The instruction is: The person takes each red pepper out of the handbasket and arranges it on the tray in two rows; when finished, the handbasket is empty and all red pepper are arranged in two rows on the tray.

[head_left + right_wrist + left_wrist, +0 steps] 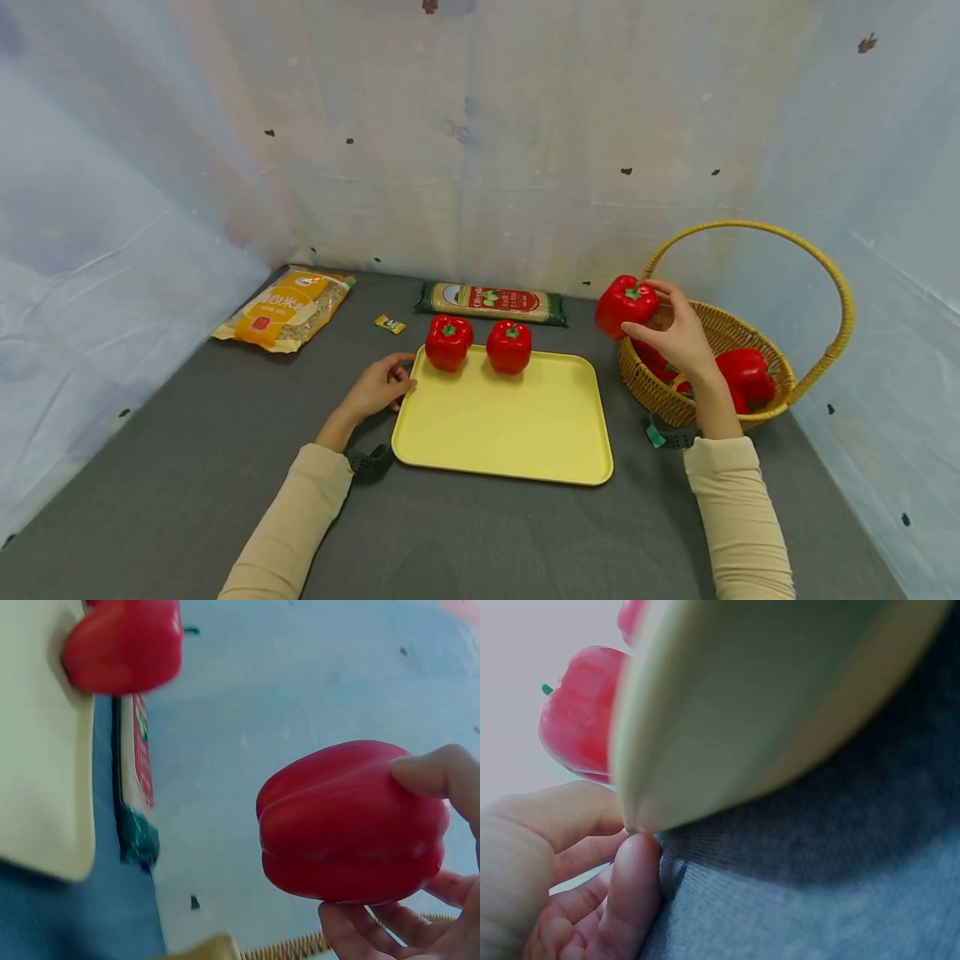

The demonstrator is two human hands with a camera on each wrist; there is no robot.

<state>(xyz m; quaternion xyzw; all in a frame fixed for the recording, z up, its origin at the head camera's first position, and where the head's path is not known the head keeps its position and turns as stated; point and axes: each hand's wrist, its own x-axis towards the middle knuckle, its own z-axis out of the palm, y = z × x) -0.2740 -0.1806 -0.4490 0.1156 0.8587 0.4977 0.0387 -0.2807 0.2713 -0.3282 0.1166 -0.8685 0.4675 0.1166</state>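
My right hand grips a red bell pepper between thumb and fingers, in the air beside the wicker basket's near-left rim. The right wrist view shows that same pepper lying sideways, thumb on one side and fingers on the other. On the yellow tray, two more red bell peppers stand at the far edge, a left one and a right one. My left hand pinches the tray's left rim, thumb and forefinger meeting at the edge in the left wrist view.
Inside the basket lie several more red peppers, under its tall arched handle. Behind the tray is a long pasta packet. A small yellow sachet and an orange grain bag lie farther left. Patterned sheeting encloses the table.
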